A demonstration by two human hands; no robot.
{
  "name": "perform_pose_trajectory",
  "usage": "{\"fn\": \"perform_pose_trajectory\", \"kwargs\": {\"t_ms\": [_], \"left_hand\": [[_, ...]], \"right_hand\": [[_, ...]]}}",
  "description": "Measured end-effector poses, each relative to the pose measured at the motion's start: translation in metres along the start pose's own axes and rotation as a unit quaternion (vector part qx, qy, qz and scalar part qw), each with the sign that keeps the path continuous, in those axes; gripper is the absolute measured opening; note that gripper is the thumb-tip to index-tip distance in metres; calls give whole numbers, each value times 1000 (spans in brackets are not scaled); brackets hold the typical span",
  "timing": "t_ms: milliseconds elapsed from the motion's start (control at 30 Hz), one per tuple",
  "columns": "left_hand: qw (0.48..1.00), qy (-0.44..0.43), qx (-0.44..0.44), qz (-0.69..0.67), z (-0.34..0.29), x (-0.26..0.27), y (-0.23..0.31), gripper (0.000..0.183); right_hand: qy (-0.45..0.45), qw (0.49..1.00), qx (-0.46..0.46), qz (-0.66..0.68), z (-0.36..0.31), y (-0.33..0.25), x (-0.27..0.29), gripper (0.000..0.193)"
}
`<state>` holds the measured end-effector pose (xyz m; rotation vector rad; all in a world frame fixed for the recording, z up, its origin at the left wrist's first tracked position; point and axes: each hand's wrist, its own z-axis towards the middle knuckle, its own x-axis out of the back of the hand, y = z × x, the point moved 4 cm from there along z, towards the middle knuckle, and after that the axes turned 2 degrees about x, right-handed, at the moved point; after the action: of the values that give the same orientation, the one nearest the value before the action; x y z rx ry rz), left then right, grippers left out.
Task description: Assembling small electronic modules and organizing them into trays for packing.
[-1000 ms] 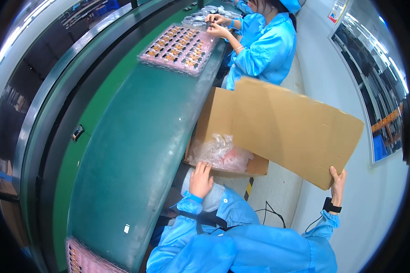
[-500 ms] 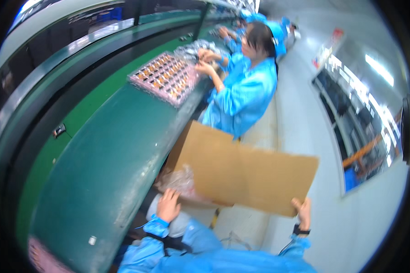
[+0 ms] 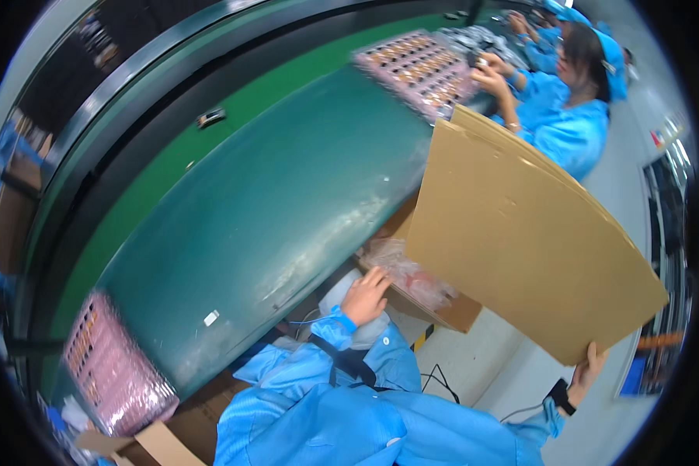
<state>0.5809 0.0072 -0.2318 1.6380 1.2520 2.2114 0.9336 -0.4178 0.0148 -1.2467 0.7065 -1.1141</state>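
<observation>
At the right, my right hand (image 3: pixel 589 369) grips the lower corner of a large brown cardboard sheet (image 3: pixel 528 233). More sheet edges show along its top, so it may be a stack. The sheet stands tilted above an open cardboard box (image 3: pixel 464 312), which holds clear plastic wrap (image 3: pixel 396 260) and something pinkish. My left hand (image 3: pixel 367 297) lies with its fingers stretched out at the near side of that box, apart from the sheet. What lies under its fingertips is hard to make out.
A green worktable (image 3: pixel 287 179) curves along my left. On it sit a pink tray of small parts (image 3: pixel 419 70) at the far end and a pink wrapped tray (image 3: pixel 116 365) at the near left. A co-worker in blue (image 3: pixel 567 116) handles small parts beyond the sheet. An open carton (image 3: pixel 171 446) is lower left.
The head view has swung left. My right hand has raised the cardboard sheet, which now stands steeper with its face toward me. More of the box beneath shows; my left hand stays beside it.
</observation>
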Motion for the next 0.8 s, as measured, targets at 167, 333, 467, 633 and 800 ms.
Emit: {"fn": "perform_pose_trajectory", "kwargs": {"t_ms": [167, 333, 467, 633, 800], "left_hand": [[997, -66, 41, -26, 22, -15, -10, 51], [999, -32, 4, -17, 48, 10, 30, 55], [998, -57, 20, -11, 65, -1, 47, 56], [998, -52, 6, -20, 91, -3, 50, 55], [997, -67, 3, -25, 85, 3, 54, 55]], "right_hand": [[-70, 997, 7, 34, 2, 30, -40, 55], [-19, 999, 18, 27, 41, 22, -9, 55], [37, 999, -11, -22, 69, -11, 4, 48], [-14, 985, -73, -153, 73, -20, -7, 39], [50, 980, -26, -190, 78, -37, 7, 39]]}}
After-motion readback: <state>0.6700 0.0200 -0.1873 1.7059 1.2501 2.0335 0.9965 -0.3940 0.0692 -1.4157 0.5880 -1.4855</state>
